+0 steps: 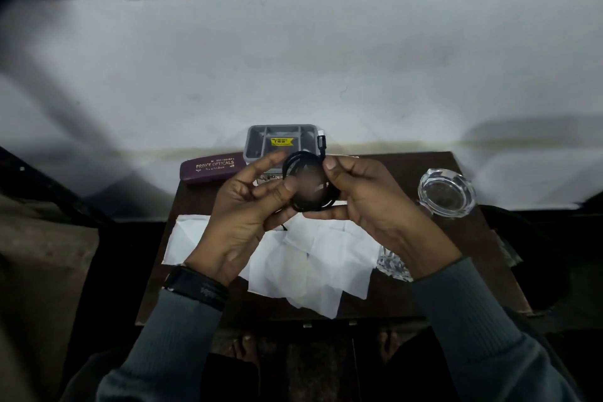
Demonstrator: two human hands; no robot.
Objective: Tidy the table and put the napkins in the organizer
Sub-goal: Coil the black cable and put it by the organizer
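Both of your grips are closed on the coiled black cable (311,208). The left hand (248,215) pinches one side of the loop between thumb and fingers, and the right hand (368,206) pinches the other side between thumb and forefinger. The coil hangs in the air just in front of the organizer (249,147), with its plug end sticking up against the organizer's right rim.

The likeliest trouble is the coil itself. Nothing ties it, so if either pinch slackens the loops may spring open and drop. A short loose tail appears to hang under your left hand, and it could snag as you move.

The napkins (293,271) lie spread and overlapping on the tabletop (192,199), on your side of the organizer and directly below the coil. None is inside it yet. A falling or dragging cable could rumple them or sweep them toward the near edge.

Watch your right wrist too. A cut-glass tumbler (391,264) stands just under it, to the near right of the organizer, and a careless lowering of that sleeve could tip it. The glass ashtray (447,192) sits well right of the organizer, and the maroon spectacle case (212,166) just left of it. Both are out of your present reach path.
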